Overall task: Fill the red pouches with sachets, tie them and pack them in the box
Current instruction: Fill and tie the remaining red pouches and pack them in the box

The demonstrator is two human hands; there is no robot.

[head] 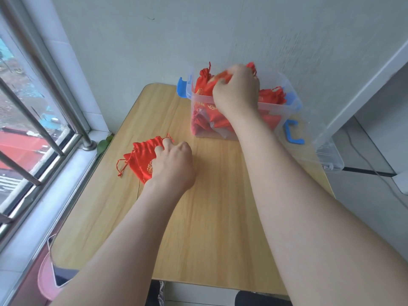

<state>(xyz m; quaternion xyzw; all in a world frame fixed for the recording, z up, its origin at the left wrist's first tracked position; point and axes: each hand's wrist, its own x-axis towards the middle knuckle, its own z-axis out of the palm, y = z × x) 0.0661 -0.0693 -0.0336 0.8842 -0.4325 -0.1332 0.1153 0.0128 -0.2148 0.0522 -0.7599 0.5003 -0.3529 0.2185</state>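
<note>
A clear plastic box (280, 108) with blue latches stands at the table's back right against the wall, holding several tied red pouches (204, 83). My right hand (237, 89) reaches over the box's rim and grips a blurred red pouch (221, 76) above the pile. On the left of the table lies a red drawstring pouch (141, 159) with gold embroidery, its cords trailing to the left. My left hand (173, 163) rests on this pouch, fingers curled over its gathered top. No sachets are in sight.
The wooden table (198, 228) stands beside a barred window (33, 133) on the left. The box's clear lid (329, 155) leans off the table's right edge near a dark cable. A pink object (45, 281) sits below the table's front left corner.
</note>
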